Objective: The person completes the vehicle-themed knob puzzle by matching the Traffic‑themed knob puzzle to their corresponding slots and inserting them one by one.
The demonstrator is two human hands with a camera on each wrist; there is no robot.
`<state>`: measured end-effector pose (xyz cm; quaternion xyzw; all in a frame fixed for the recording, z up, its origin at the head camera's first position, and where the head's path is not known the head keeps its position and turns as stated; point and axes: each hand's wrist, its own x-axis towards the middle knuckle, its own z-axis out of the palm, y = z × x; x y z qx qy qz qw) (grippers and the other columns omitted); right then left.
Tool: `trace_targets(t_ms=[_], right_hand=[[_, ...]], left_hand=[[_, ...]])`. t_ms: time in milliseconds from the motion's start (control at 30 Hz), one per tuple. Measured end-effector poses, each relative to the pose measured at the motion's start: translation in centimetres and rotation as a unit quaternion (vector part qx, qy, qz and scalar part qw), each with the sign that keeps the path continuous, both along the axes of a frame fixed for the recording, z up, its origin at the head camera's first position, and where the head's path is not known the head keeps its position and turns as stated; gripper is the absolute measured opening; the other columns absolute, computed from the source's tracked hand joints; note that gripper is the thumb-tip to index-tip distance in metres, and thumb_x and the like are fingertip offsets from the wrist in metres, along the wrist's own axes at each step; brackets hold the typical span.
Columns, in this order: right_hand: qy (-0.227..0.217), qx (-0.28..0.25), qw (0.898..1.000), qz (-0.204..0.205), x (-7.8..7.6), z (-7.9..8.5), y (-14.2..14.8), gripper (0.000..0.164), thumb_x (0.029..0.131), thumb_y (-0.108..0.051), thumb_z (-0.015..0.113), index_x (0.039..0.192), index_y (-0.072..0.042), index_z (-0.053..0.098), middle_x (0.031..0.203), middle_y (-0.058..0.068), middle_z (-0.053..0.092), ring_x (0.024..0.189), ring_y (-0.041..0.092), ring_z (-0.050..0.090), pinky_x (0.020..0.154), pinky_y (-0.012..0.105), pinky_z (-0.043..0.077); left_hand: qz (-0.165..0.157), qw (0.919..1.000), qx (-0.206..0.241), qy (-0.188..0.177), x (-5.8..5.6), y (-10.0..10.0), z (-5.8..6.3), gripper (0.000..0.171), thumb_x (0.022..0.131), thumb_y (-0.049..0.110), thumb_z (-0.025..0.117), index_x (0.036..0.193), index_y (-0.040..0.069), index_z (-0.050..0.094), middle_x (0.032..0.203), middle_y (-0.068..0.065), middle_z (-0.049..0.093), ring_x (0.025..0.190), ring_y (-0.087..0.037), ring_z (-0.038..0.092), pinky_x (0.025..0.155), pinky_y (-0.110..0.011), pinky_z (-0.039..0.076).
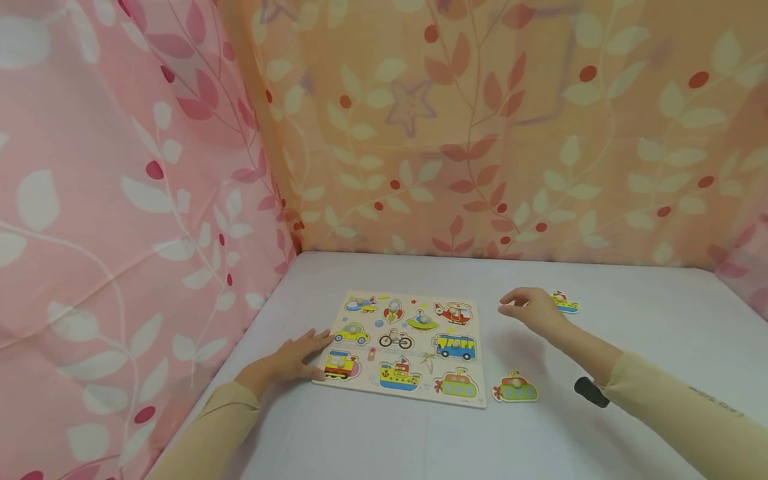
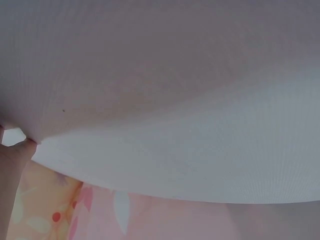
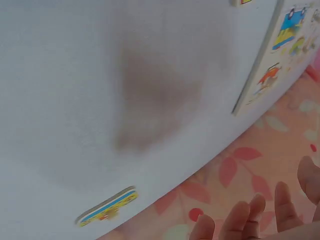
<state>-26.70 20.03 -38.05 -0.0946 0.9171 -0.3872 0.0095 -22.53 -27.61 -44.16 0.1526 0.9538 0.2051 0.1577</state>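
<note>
A wooden vehicle puzzle board (image 1: 420,297) lies on the white table (image 1: 648,313) with several pieces seated in it. My left hand (image 1: 300,357) rests flat with straight fingers on the board's left edge, beside the yellow car and the train. My right hand (image 1: 531,310) hovers above the table to the right of the board with relaxed fingers (image 3: 282,202), holding nothing. A loose boat piece (image 1: 565,304) (image 3: 106,206) lies just behind that hand. A loose green submarine piece (image 1: 515,389) lies off the board's front right corner. The left wrist view shows only table surface and cloth.
Pink leaf-patterned cloth (image 1: 120,200) walls the left side and orange leaf-patterned cloth (image 1: 510,133) the back. A black strap or device (image 1: 591,392) sits at my right wrist. The board's edge (image 3: 260,75) appears in the right wrist view.
</note>
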Motion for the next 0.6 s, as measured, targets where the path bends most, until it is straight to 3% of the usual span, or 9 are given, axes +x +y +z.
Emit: trace_targets(t_ms=[167,400,600], right_hand=[[0.002,0.024,0.999,-0.025,-1.1,-0.7,3.2,0.049,0.092,-0.023,0.067,0.127,0.009,0.053,0.119,0.036,0.05,0.108,0.048,0.048,0.08,0.05,0.051],[0.028,-0.002,0.999,-0.032,-3.3,-2.2,7.4,0.056,0.093,-0.028,0.066,0.131,0.011,0.049,0.124,0.039,0.047,0.112,0.051,0.046,0.089,0.058,0.043],[0.021,0.05,0.997,-0.058,-5.1,-3.4,10.1,0.059,0.094,-0.03,0.065,0.134,0.009,0.046,0.129,0.042,0.042,0.12,0.058,0.036,0.095,0.069,0.029]], left_hand=[[0.0,1.0,-0.001,-0.002,0.0,0.0,0.1,0.085,0.081,0.041,0.075,0.151,0.012,0.036,0.158,-0.01,0.026,0.146,-0.039,0.007,0.111,-0.066,0.003],[0.003,1.0,-0.002,-0.004,0.0,0.1,0.1,0.085,0.081,0.04,0.076,0.151,0.014,0.036,0.159,-0.008,0.026,0.147,-0.037,0.007,0.112,-0.065,0.003],[0.007,1.0,-0.006,-0.002,-0.1,0.2,0.0,0.084,0.081,0.039,0.076,0.151,0.016,0.036,0.159,-0.007,0.026,0.147,-0.036,0.007,0.113,-0.064,0.003]])
